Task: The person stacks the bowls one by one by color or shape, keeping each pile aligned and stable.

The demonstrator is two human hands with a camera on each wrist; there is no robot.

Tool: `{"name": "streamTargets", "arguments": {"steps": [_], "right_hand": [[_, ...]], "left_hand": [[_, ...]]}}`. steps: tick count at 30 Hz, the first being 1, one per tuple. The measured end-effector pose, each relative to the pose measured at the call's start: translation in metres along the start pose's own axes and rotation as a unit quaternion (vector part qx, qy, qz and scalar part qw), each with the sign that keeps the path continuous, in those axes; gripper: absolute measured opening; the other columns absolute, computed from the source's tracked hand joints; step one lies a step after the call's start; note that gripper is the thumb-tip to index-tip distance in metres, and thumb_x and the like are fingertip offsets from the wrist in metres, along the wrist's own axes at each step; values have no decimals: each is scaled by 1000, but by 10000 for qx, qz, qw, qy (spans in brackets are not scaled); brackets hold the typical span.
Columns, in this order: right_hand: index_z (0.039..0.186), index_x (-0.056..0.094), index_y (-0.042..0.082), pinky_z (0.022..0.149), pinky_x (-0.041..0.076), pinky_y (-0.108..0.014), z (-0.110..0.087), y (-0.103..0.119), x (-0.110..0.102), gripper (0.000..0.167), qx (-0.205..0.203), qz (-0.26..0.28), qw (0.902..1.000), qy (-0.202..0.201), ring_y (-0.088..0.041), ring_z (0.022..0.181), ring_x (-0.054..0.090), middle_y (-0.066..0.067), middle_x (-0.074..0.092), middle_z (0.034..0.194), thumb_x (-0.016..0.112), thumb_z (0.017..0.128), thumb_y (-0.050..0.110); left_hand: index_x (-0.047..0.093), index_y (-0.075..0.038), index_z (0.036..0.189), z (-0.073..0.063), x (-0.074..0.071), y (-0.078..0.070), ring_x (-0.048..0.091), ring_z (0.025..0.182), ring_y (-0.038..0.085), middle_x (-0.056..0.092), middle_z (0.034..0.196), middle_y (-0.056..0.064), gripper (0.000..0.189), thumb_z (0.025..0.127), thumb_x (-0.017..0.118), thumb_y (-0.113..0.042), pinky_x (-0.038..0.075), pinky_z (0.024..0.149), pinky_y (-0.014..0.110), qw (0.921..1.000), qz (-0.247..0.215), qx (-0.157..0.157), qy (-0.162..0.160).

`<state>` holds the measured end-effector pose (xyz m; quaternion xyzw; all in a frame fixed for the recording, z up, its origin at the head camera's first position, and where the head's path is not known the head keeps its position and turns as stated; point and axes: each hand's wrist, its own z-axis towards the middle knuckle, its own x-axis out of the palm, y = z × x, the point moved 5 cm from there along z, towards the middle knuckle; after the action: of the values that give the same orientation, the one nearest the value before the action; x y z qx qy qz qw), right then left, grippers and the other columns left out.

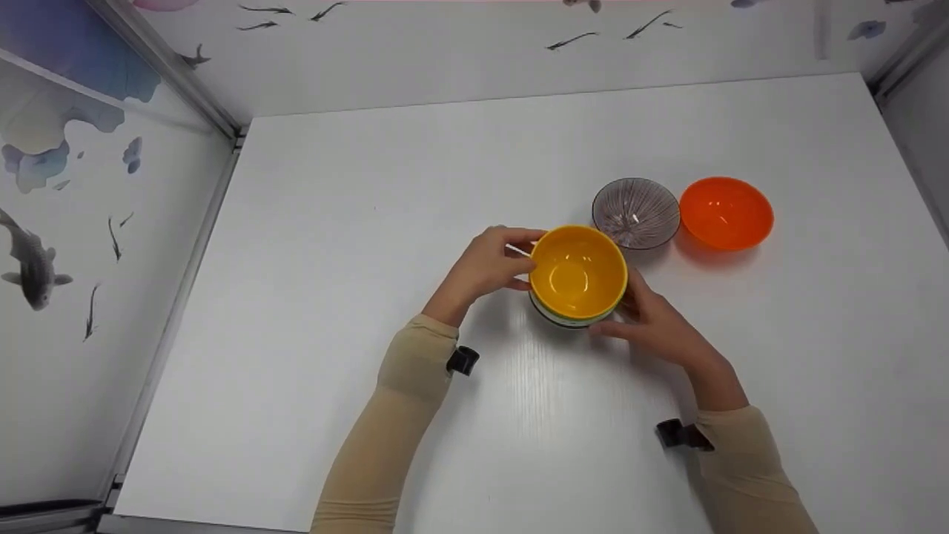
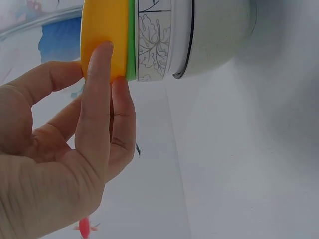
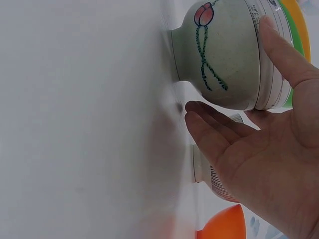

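A yellow bowl (image 1: pixel 578 271) tops a stack of nested bowls. Below its rim come a green band (image 2: pixel 131 40), a white bowl with leaf drawings (image 2: pixel 154 45) and a pale bowl with a red tulip (image 3: pixel 219 59); the lowest stands on the table. From the left, my left hand (image 1: pixel 495 263) holds the yellow bowl's side, thumb and fingertips against it. Across the stack, my right hand (image 1: pixel 660 319) steadies the lower bowls with the thumb on the banded rims and a finger behind; its other fingers extend below, apart from the tulip bowl.
Behind the stack to the right stands a grey-purple striped bowl (image 1: pixel 636 213). An orange bowl (image 1: pixel 726 213) sits beside it, their rims meeting or nearly so. The white table (image 1: pixel 356 222) is bounded by upright panels at the back and the sides.
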<state>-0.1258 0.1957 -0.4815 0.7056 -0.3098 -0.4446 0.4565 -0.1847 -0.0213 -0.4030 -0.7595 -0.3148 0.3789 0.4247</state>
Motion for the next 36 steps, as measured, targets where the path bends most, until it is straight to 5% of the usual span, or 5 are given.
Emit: {"name": "streamTargets", "arguments": {"steps": [16,26,36], "right_hand": [[160,6,32,122,30,-49,0,0,0,106,5,11,10000,-19,-32,147,37,-5,28,163,80,85,22],[160,8,30,122,29,-48,0,-2,3,104,-77,63,9999,-26,-31,148,36,-4,27,164,80,86,22],[161,8,32,116,37,-53,-3,7,0,106,-660,256,9959,-559,-30,150,29,1,21,166,80,85,16]], "left_hand": [[57,-11,141,1,2,0,64,112,25,51,127,16,45,97,56,-4,62,77,25,9984,545,-100,-68],[52,-13,144,-9,6,20,57,121,24,53,141,10,48,98,63,-21,55,101,35,9904,597,1076,-623],[25,-20,158,-19,36,55,32,148,17,31,162,-2,93,84,79,-40,38,120,39,9921,32,1208,-328]]}}
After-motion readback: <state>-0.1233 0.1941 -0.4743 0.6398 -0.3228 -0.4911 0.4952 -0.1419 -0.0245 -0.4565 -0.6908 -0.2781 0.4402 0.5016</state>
